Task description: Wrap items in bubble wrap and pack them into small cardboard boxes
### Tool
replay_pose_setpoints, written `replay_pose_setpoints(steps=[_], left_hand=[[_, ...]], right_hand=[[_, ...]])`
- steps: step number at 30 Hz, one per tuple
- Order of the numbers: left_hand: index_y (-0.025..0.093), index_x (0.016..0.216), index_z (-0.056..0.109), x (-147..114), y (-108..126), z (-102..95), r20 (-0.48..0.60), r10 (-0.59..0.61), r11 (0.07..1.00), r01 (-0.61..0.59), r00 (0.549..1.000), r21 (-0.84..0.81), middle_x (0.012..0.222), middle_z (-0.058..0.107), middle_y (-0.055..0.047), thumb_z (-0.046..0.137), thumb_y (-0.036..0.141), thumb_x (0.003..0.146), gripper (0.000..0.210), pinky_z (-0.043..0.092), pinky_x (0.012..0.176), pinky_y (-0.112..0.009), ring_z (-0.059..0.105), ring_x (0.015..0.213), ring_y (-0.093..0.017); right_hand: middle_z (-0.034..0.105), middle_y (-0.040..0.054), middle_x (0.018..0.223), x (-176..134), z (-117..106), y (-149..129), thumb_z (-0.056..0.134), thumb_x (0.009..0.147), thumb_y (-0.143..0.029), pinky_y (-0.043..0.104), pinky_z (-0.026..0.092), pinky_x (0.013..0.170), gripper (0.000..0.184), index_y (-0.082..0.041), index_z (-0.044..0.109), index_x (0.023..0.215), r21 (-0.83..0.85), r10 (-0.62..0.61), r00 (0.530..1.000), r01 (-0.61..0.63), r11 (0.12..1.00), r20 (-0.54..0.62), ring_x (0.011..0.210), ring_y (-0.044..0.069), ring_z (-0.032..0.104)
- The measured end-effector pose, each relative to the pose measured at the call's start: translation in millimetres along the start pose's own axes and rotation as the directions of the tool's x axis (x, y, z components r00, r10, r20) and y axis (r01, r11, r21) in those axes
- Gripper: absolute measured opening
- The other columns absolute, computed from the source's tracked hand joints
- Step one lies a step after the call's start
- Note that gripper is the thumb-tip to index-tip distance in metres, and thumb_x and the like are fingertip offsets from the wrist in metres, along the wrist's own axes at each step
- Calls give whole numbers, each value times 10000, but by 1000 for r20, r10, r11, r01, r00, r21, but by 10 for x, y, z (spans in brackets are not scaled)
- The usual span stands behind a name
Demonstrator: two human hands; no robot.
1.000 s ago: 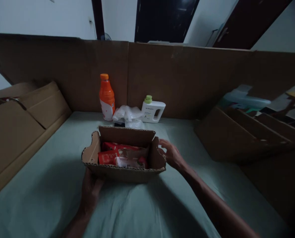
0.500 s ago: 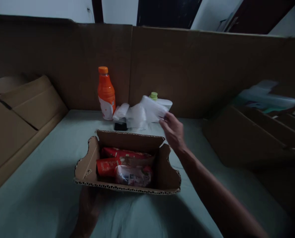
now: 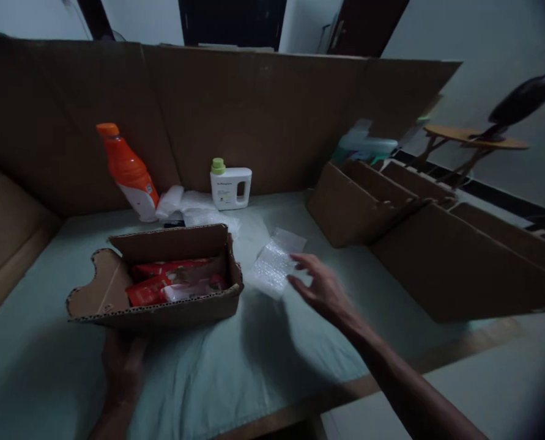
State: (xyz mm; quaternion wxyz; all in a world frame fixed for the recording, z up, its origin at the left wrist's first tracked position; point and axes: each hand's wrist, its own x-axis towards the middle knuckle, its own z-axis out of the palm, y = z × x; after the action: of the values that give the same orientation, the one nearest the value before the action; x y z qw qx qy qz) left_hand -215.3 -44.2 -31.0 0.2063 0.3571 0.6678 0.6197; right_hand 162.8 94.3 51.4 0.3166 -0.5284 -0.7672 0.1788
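My right hand [image 3: 320,287] is open, thumb and fingers apart, at the right edge of a small sheet of bubble wrap [image 3: 272,266] on the green cloth. My left hand [image 3: 123,363] grips the underside of a cardboard box [image 3: 175,316] at its near wall; its fingertips are hidden beneath. Inside this open box lie red packets [image 3: 148,292] and a pale pink, clear-wrapped packet [image 3: 189,290]. Behind the box, more crumpled bubble wrap [image 3: 199,205] lies beside a dark flat object [image 3: 174,223], partly hidden.
An orange bottle [image 3: 129,171] and a white jug with a green cap [image 3: 229,189] stand against a tall cardboard wall [image 3: 272,110]. At the right are cardboard bins [image 3: 345,205], one holding teal-and-clear plastic items [image 3: 368,146]. The cloth-covered surface [image 3: 199,379] ends at the lower right.
My right hand has brought a piece of bubble wrap from the back pile to the right of the box and let go of it. The view has turned right.
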Motion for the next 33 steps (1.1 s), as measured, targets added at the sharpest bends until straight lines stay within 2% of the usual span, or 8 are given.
replay_pose_setpoints(steps=[4, 8, 12, 19, 22, 25, 30, 33], left_hand=[[180, 1177, 632, 2, 118, -21, -36, 8, 999, -6, 999, 53, 1103, 671, -75, 693, 346, 713, 497, 478, 1055, -477, 606, 1157, -321], [182, 1191, 628, 103, 214, -21, 8, -6, 999, 5, 1000, 38, 1115, 670, -76, 695, 351, 697, 526, 469, 1065, -473, 605, 1166, -322], [194, 1283, 576, 278, 225, 33, 18, -61, 998, 60, 998, 12, 1130, 675, -59, 720, 390, 694, 638, 448, 1091, -485, 603, 1172, -310], [194, 1318, 578, 175, 408, -20, 95, -84, 996, 85, 992, -9, 1277, 649, -95, 771, 395, 703, 675, 392, 1155, -486, 552, 1286, -324], [208, 1401, 502, -45, 424, -123, 68, -165, 986, 167, 984, -30, 1370, 602, -130, 777, 435, 703, 784, 371, 1167, -524, 519, 1340, -343], [210, 1452, 439, -338, 353, -217, -46, -206, 979, 206, 977, 1, 1447, 539, -170, 771, 480, 717, 851, 359, 1157, -587, 493, 1366, -372], [234, 1363, 551, -779, 351, -253, -7, 117, 951, -110, 993, 289, 1384, 582, -111, 677, 386, 852, 548, 396, 1146, -514, 530, 1321, -317], [243, 1337, 570, -918, 542, -84, 269, 372, 845, -444, 888, 297, 1331, 603, -79, 601, 251, 901, 438, 460, 1090, -386, 575, 1252, -243]], right_hand=[[476, 188, 1491, -42, 499, -585, 686, 877, -448, 449, 488, 1057, 776, -175, 356, 1525, 361, -319, 911, 215, 908, 261, 1299, 302, 541], [480, 193, 1469, 43, 848, -863, 680, 878, -390, 504, 432, 1100, 797, -168, 299, 1541, 442, -338, 910, 207, 872, 239, 1327, 326, 491], [451, 204, 1508, 142, 909, -763, 659, 883, -385, 509, 449, 1088, 811, -154, 278, 1560, 428, -343, 908, 219, 877, 239, 1349, 327, 485], [584, 162, 1407, 150, 430, -156, 581, 951, -443, 482, 452, 1089, 462, -173, 601, 1326, 118, -198, 955, 175, 977, 222, 1303, 287, 562], [609, 177, 1377, 69, 389, -31, 649, 908, -480, 495, 501, 985, 524, -174, 602, 1330, -82, -264, 911, 303, 949, 318, 1220, 323, 608], [651, 175, 1316, -37, 523, 15, 645, 913, -318, 467, 509, 910, 315, -177, 676, 1192, -246, -330, 879, 423, 872, 343, 1137, 318, 644], [745, 138, 1089, -231, 538, -5, 470, 952, -109, 377, 494, 868, 241, -158, 701, 996, -174, -356, 917, 386, 906, 179, 987, 236, 689], [740, 81, 911, -418, 282, -186, 461, 992, -192, 333, 480, 802, 231, -174, 688, 956, 26, -281, 927, 284, 959, 247, 806, 188, 664]])
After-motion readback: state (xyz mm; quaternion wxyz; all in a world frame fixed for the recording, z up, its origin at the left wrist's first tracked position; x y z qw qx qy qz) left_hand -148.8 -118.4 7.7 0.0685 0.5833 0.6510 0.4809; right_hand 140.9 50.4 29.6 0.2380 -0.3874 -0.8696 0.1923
